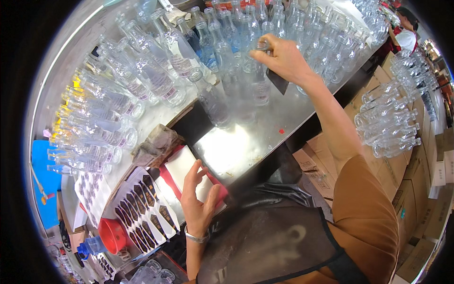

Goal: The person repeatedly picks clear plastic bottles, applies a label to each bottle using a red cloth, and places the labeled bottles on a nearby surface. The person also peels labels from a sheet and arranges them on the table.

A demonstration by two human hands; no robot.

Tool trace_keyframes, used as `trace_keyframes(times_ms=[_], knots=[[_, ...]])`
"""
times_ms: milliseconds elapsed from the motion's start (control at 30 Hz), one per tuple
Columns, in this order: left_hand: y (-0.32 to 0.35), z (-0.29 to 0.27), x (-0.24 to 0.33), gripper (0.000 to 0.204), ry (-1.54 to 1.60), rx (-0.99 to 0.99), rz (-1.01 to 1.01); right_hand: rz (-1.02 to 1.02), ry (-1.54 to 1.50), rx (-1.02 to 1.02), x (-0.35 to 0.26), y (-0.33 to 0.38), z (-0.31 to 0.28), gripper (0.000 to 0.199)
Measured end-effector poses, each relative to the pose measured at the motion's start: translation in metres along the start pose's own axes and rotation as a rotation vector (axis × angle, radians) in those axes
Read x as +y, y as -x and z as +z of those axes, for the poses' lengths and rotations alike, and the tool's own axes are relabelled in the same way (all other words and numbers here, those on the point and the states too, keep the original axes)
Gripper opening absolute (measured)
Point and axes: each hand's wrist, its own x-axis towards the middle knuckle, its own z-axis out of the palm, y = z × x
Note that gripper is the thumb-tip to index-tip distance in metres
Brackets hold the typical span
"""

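Observation:
At the far side of the metal table, my right hand [287, 61] is closed round the neck of a clear glass bottle [260, 90], which is upright. A dark pointed piece [277, 81], shaped like a label, hangs just below that hand; how it is held is hidden. My left hand [198, 199] has its fingers apart and holds nothing. It is over a white pad [182, 165] set on a red base [169, 181]. Another clear bottle [212, 102] stands alone between the two hands. Left of my left hand lies a sheet of dark tie-shaped labels [145, 208].
Many clear bottles [231, 31] crowd the table's far side; printed ones [97, 118] stand at the left. A crumpled cloth bundle [158, 144] sits near the pad. A red bowl [112, 235] is lower left. Cardboard boxes [326, 163] and a person [405, 35] are at right.

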Motion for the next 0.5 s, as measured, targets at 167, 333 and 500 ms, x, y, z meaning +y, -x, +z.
trace_keyframes(times_ms=[167, 333, 500], knots=[[0.0, 0.003, -0.007, 0.064, 0.019, 0.012, -0.016, -0.017, -0.036, 0.066, -0.012, -0.012, -0.014, 0.054], [0.0, 0.003, -0.006, 0.061, 0.041, -0.035, -0.011, -0.065, 0.138, 0.083, 0.022, -0.055, -0.016, 0.044], [0.005, 0.003, -0.009, 0.059, 0.075, -0.02, 0.01, 0.042, 0.165, 0.003, 0.03, -0.035, -0.019, 0.037]])
